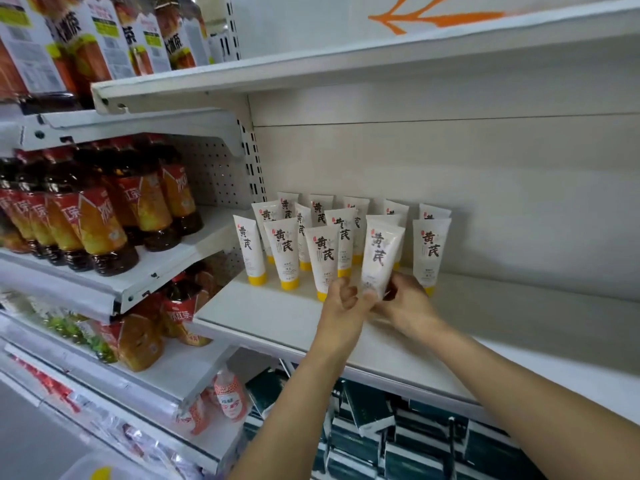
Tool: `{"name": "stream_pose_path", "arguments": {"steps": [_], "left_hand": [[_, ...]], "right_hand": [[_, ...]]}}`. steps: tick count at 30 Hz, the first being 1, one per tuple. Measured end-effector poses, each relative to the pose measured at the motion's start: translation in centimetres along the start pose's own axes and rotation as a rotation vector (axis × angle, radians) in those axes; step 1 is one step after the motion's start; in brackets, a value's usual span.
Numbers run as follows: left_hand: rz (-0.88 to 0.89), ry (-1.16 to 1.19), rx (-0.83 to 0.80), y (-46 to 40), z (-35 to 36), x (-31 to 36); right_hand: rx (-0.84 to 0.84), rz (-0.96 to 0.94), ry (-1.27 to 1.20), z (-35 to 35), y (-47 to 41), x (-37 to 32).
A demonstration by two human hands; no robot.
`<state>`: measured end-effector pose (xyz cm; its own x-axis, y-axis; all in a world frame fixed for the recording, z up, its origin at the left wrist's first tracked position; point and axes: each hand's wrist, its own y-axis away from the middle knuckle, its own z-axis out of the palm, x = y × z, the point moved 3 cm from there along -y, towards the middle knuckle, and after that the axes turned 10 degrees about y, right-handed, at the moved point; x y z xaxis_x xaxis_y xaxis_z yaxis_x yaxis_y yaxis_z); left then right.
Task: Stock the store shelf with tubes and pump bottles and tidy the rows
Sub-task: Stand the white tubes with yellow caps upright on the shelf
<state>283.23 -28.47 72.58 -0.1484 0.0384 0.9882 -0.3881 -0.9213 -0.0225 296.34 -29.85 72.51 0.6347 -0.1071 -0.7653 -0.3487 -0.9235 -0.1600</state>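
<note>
Two bare forearms enter from the lower edge of the frame, uncovered from elbow to wrist, with no sleeve cuff in view. The left hand and right hand show short, unpainted nails; fingers and wrists carry no rings, watch, bracelet or gloves.

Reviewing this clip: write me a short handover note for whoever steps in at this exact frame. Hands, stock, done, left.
Left hand: fingers curled at the base of the held tube.
Right hand: grips the same tube's lower end; its cap is hidden, so I cannot tell whether it stands on the shelf.
Stock: white tubes with yellow caps stand upright in rows at the shelf's left end.
Done: several rows placed.
Left: set this tube in the front row and straighten the rows; the shelf's right part holds nothing. No pump bottles in view.
</note>
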Motion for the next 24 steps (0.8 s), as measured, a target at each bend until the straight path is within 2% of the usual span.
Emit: {"name": "stream_pose_path", "arguments": {"steps": [9,24], "left_hand": [[-0.121,0.087,0.042,-0.7,0.5,-1.0],[-0.216,0.209,0.164,-0.1,-0.7,-1.3]], "right_hand": [[0.021,0.051,0.139,0.4,-1.3,2.1],[0.004,0.074,0.150,0.8,-1.1,1.9]]}}
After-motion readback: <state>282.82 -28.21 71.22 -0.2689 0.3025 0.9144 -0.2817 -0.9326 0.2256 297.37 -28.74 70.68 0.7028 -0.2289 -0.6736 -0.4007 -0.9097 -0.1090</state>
